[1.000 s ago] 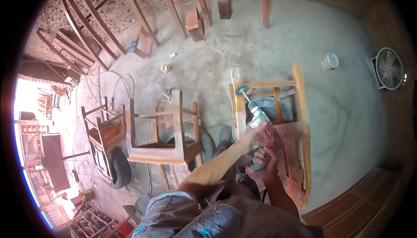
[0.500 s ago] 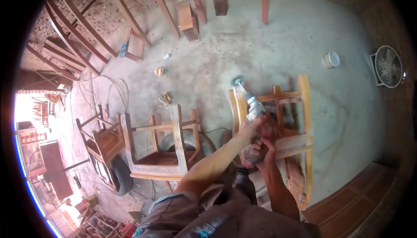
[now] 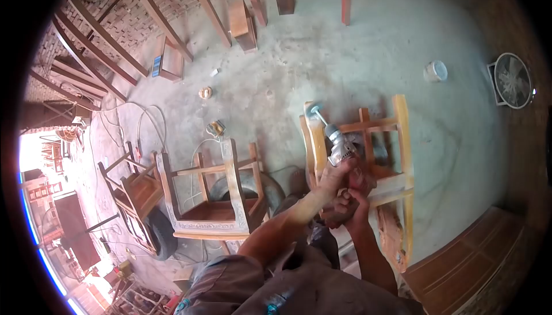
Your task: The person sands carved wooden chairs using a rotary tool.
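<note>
An electric drill (image 3: 341, 147) with a round disc (image 3: 313, 110) on a thin shaft points away from me. The disc overlaps the far end of a pale curved leg (image 3: 315, 134) of a wooden chair frame (image 3: 405, 137) lying in front of me. My left hand (image 3: 338, 176) wraps around the drill body just behind its metal housing. Closed around its rear part, my right hand (image 3: 352, 204) sits close below the left one. My fingers and forearms hide much of the drill's handle.
Another upturned chair frame (image 3: 234, 168) leans near a tyre (image 3: 272, 184) on the left, with a smaller chair (image 3: 141, 191) beyond it. Cables run over the concrete floor. A white bucket (image 3: 437, 71) and a fan (image 3: 513, 80) stand at right. Brown panels (image 3: 466, 260) lie lower right.
The disc has shifted from the tip of the chair leg slightly nearer to me along it. Both hands keep their hold on the drill. The whole view has shifted a little.
</note>
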